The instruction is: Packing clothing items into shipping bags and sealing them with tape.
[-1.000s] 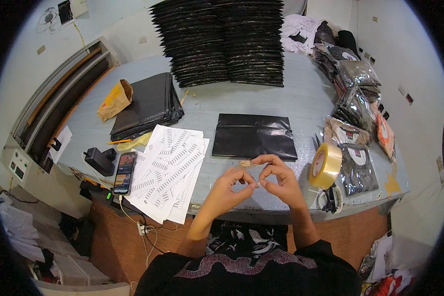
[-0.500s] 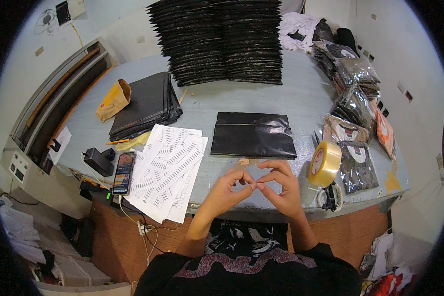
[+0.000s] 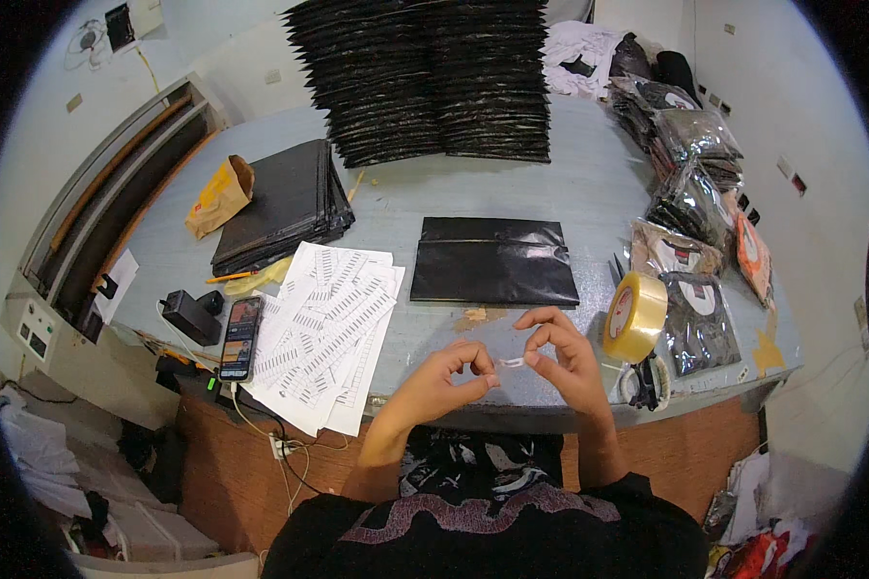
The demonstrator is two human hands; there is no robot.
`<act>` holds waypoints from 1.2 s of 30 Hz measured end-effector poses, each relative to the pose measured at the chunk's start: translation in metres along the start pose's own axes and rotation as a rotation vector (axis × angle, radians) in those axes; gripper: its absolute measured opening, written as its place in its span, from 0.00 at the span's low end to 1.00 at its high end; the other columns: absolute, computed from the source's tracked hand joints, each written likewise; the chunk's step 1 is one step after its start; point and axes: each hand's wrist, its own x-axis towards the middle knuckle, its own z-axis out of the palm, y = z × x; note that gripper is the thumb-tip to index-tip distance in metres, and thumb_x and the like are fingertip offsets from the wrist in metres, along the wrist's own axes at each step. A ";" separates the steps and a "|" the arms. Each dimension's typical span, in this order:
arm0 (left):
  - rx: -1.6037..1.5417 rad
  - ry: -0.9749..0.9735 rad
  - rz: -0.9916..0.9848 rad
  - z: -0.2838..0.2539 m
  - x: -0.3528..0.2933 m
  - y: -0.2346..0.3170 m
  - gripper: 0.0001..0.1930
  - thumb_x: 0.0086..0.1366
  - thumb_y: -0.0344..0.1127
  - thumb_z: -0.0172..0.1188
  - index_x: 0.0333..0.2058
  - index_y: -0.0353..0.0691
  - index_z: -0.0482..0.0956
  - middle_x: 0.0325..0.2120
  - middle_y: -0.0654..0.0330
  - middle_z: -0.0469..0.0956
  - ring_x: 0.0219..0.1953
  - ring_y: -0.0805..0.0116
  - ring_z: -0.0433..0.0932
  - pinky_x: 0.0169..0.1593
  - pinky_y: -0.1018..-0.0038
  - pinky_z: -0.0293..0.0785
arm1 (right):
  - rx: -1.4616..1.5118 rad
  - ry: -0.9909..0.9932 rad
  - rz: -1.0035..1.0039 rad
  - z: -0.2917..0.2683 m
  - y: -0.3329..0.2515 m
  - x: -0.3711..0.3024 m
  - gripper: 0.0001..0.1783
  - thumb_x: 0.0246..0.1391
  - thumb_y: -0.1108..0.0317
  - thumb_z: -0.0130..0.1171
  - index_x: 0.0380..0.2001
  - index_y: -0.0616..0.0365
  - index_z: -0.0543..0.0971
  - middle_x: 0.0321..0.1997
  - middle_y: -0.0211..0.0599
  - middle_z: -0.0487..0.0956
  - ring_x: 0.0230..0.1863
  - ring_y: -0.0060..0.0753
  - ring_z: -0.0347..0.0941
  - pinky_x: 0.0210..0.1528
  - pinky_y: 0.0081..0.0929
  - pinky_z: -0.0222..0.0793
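Observation:
A small whitish strip (image 3: 513, 363), thin and partly see-through, spans the short gap between my hands over the table's near edge. Thumb and forefinger of my right hand (image 3: 570, 365) pinch its right end. My left hand (image 3: 441, 385) is closed in a pinch at its other end, its fingertips touching the strip. Whether it is tape or paper I cannot tell. Just beyond my hands a black plastic mailing bag (image 3: 492, 265) lies flat, folded across near its far side. To the right, a big roll of clear tape (image 3: 637, 318) stands on its edge.
Paper sheets with printed strips (image 3: 328, 318), a phone (image 3: 241, 338) and a black adapter (image 3: 192, 317) lie left. Behind them are stacked black bags (image 3: 285, 207) and a paper bag (image 3: 222, 198). A tall black stack (image 3: 434, 87) stands far back; clear-bagged garments (image 3: 700, 323) line the right.
My fingertips, which met closely before, have drawn apart, and the whitish strip now shows between them. My right hand has moved slightly right and up.

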 end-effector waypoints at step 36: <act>-0.379 -0.263 -0.091 -0.003 -0.010 -0.009 0.05 0.56 0.28 0.53 0.24 0.37 0.66 0.34 0.61 0.67 0.35 0.75 0.66 0.42 0.79 0.61 | 0.434 -0.110 0.235 -0.020 0.037 -0.009 0.05 0.37 0.72 0.57 0.18 0.60 0.72 0.39 0.39 0.69 0.44 0.30 0.62 0.49 0.27 0.51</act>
